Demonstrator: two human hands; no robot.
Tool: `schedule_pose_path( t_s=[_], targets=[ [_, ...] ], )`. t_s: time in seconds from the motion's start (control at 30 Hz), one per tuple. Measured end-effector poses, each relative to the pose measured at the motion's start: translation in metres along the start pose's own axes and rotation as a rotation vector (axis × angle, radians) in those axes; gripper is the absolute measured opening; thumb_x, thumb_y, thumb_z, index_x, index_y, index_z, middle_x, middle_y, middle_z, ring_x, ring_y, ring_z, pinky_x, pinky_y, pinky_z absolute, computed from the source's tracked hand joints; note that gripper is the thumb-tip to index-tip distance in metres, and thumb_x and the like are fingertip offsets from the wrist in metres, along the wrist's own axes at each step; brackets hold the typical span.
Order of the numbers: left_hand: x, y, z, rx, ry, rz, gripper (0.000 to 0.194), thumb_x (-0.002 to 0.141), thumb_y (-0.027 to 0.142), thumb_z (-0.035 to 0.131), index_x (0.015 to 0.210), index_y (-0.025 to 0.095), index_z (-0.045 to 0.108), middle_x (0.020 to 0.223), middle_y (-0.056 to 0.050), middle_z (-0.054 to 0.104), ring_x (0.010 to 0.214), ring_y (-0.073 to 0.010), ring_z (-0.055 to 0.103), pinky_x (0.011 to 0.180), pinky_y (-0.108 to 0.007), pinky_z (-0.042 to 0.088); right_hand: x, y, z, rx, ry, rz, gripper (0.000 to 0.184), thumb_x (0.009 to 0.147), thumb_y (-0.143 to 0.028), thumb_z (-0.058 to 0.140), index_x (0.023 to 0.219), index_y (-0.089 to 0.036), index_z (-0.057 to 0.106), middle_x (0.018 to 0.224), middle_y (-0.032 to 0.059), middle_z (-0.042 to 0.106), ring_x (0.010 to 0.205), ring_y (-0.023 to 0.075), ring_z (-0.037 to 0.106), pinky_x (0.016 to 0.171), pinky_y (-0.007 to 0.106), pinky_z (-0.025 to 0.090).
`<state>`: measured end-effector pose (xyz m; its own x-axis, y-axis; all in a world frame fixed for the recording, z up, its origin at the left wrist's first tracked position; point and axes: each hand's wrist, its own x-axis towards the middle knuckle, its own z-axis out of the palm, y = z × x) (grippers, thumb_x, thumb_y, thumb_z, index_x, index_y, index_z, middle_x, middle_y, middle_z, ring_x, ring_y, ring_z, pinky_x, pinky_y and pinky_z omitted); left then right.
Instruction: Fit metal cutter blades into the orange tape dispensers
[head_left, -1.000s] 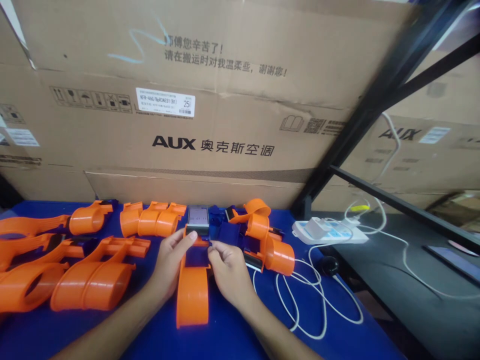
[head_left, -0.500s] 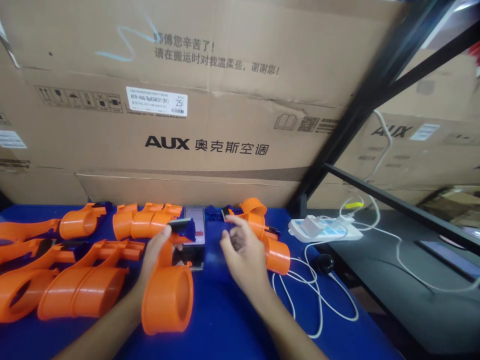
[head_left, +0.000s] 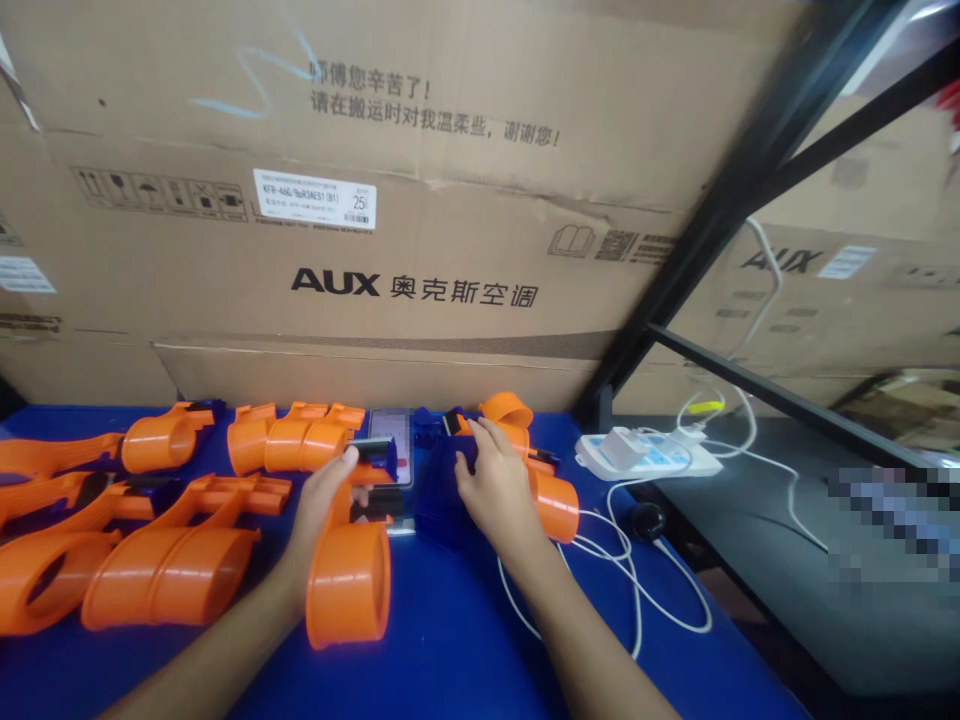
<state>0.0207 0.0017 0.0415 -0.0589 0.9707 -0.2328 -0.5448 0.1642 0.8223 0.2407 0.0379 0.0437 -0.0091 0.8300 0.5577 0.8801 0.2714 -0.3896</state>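
My left hand [head_left: 324,500] is wrapped round an orange plastic holder [head_left: 349,585] with a wide round cuff hanging below. At the holder's upper end sits a dark blue and black end piece [head_left: 375,458], close to my thumb. My right hand [head_left: 495,485] reaches over a dark blue box-like thing [head_left: 439,495], thumb and forefinger apart; its other fingertips are hidden. Just beyond these fingers is a small black and blue part [head_left: 452,422]. Orange cuffs [head_left: 553,505] lie right beside my right hand. A phone [head_left: 391,430] lies flat between my hands, towards the back.
More orange holders [head_left: 169,575] stand in rows on the blue table [head_left: 450,640] at left. A white power strip [head_left: 649,455] with plugs and loose white cables [head_left: 637,600] lies at right. A large cardboard box [head_left: 412,200] walls the back; a black metal frame [head_left: 675,290] stands at right.
My right hand has moved slightly forward and right over the dark blue thing, and its curled fingers have opened out. My left hand has shifted a little right with the orange holder.
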Motion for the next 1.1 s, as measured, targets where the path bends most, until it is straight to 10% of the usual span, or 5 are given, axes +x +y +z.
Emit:
schedule_pose_path(
  t_s=[0.4,0.6,1.1],
  targets=[
    [0.001,-0.004,0.0,0.219,-0.037,0.132,0.041,0.074,0.055,0.082,0.084,0.017,0.067,0.061,0.001,0.064,0.049,-0.0113,0.055,0.048,-0.021,0.042,-0.021,-0.048,-0.015,0.524,-0.128,-0.208,0.047,0.093,-0.031,0.067,0.138,-0.022,0.061,0.101,0.0068,0.072,0.081,0.0196,0.065,0.074,0.035,0.058],
    [-0.007,-0.009,0.006,0.232,-0.183,0.146,0.04,0.082,0.053,0.077,0.097,0.018,0.068,0.058,-0.002,0.068,0.051,-0.0168,0.065,0.052,-0.024,0.046,-0.035,-0.052,0.001,0.519,-0.039,-0.179,0.045,0.097,-0.027,0.059,0.142,-0.021,0.06,0.091,0.0059,0.073,0.074,0.0183,0.066,0.071,0.033,0.059],
    [-0.009,-0.01,0.007,0.267,-0.122,0.17,0.029,0.08,0.045,0.078,0.089,0.019,0.072,0.05,0.002,0.059,0.044,-0.0122,0.053,0.051,-0.022,0.043,-0.043,-0.051,0.008,0.429,0.024,-0.259,0.044,0.099,-0.026,0.053,0.141,-0.016,0.063,0.08,0.006,0.072,0.069,0.0193,0.066,0.067,0.033,0.058]
  ],
)
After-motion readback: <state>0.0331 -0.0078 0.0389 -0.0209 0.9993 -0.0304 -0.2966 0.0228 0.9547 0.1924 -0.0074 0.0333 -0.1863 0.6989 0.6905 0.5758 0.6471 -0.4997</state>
